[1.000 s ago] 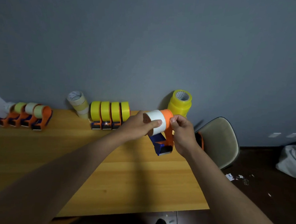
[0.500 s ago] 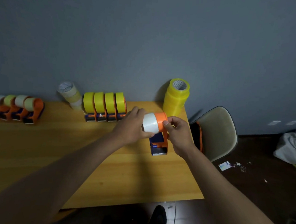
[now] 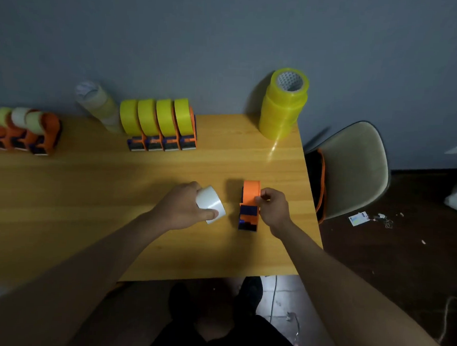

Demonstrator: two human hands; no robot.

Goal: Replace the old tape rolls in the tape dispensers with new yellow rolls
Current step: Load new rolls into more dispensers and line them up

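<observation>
1. The left hand (image 3: 183,210) grips the old white roll (image 3: 211,204), off its holder and just at 9 o'clock of the orange dispenser (image 3: 249,204).
2. The right hand (image 3: 273,209) pinches that dispenser's upper edge, standing on the tabletop (image 3: 88,192).
3. Best next: park the white roll clear, keep the dispenser steadied, then fetch from the yellow stack (image 3: 284,104) at 1 o'clock.
4. The dispenser's hub looks bare; the roll is smooth, glossy, and wide.
</observation>
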